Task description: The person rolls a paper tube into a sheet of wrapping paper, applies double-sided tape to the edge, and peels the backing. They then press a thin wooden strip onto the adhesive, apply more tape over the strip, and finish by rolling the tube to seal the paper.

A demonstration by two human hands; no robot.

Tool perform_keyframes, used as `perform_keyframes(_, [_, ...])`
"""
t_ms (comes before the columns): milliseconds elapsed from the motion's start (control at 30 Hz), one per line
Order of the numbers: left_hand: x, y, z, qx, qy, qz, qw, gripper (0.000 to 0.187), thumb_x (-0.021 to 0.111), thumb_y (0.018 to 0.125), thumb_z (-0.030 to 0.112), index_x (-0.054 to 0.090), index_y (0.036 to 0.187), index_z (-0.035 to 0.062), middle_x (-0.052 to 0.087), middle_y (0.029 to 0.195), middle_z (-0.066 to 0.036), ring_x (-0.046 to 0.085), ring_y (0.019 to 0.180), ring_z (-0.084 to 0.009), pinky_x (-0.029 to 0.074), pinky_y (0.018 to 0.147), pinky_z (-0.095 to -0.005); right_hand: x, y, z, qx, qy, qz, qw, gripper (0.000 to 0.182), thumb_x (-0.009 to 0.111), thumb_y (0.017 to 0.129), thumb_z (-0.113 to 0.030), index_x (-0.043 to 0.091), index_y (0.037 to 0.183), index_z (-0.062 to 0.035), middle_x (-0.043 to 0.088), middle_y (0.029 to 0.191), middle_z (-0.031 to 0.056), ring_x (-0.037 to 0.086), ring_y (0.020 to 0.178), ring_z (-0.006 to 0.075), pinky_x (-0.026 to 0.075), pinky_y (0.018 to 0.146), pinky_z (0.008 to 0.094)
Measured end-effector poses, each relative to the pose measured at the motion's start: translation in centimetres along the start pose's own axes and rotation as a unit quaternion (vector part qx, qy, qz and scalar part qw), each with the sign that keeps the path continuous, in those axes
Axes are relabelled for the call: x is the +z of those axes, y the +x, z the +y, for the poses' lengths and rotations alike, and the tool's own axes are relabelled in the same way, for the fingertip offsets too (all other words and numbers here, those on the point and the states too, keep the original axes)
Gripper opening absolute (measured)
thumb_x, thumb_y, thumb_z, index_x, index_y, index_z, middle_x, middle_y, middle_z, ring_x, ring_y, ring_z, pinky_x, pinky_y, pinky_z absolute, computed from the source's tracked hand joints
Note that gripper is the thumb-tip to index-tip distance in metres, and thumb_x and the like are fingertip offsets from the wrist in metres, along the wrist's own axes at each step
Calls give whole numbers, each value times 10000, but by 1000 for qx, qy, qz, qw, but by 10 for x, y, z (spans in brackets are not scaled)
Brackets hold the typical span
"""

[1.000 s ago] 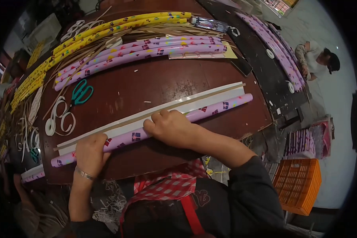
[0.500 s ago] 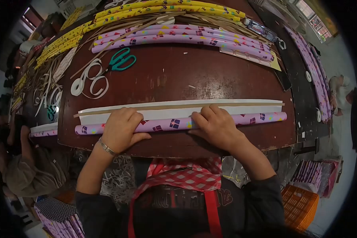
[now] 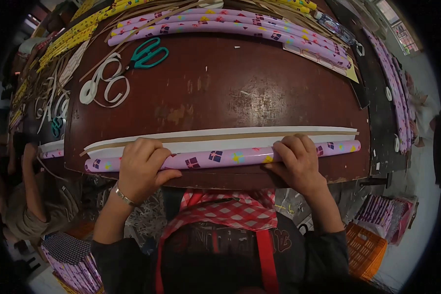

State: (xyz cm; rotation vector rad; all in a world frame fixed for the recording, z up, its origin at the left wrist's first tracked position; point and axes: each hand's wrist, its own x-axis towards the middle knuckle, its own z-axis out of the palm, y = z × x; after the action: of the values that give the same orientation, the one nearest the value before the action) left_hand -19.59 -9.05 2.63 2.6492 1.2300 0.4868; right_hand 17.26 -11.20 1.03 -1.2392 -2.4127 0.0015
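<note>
A roll of purple wrapping paper with a gift-box print lies along the table's near edge. Its loose white edge spreads out on the far side, and a brown strip runs lengthwise over that white part. My left hand, with a bracelet at the wrist, is closed over the roll's left part, fingers on top and thumb on the near side. Toward the right end, my right hand grips the roll the same way, fingers curled. What lies beneath the fingers is hidden.
Teal-handled scissors and curled white tape lie at the table's left. Finished purple rolls and yellow rolls lie at the back. An orange crate stands on the right; a person's arm is at left.
My right hand has slid to the right along the roll, and my left hand has shifted slightly left. The hands are further apart. The view has tilted down a little.
</note>
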Motion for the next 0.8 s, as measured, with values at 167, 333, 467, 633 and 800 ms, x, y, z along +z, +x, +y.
perform_keyframes(167, [7, -4, -2, -13, 16, 27, 999, 471, 806, 685, 384, 647, 1004, 77, 593, 993, -71, 570, 927, -295, 429, 799, -420, -2, -2, 6, 12, 4, 11, 1000, 471, 827, 670, -319, 628, 1030, -91, 596, 960, 64, 566, 874, 267, 467, 753, 405])
perform_keyframes(333, [6, -3, -3, -5, 36, 57, 998, 481, 763, 737, 417, 642, 1037, 61, 568, 983, -95, 553, 915, -313, 416, 798, -437, -4, 1, 10, 12, 25, -1, 1000, 418, 803, 707, -343, 617, 999, -107, 594, 988, 63, 559, 911, 264, 442, 780, 398])
perform_keyframes(467, [9, -5, -13, -12, 44, 33, 998, 498, 723, 772, 469, 642, 1052, 66, 564, 978, -102, 548, 909, -319, 411, 798, -438, 1, -1, 11, 19, 1, 3, 1000, 477, 805, 715, -383, 628, 1048, -92, 592, 1032, 85, 562, 956, 289, 456, 805, 423])
perform_keyframes(633, [11, -4, -22, -2, 6, 52, 999, 503, 746, 751, 447, 648, 1066, 68, 562, 965, -98, 548, 909, -322, 410, 802, -439, 5, -1, 14, 9, 3, 12, 1000, 481, 780, 732, -415, 625, 1056, -95, 573, 981, 77, 542, 920, 279, 436, 790, 414])
perform_keyframes(800, [6, -7, -17, -24, 54, 62, 996, 485, 791, 713, 389, 659, 1055, 72, 563, 959, -91, 558, 912, -314, 407, 799, -437, 1, 4, 18, 12, 17, -13, 1000, 482, 815, 687, -395, 621, 1015, -100, 578, 962, 78, 548, 905, 280, 438, 788, 415])
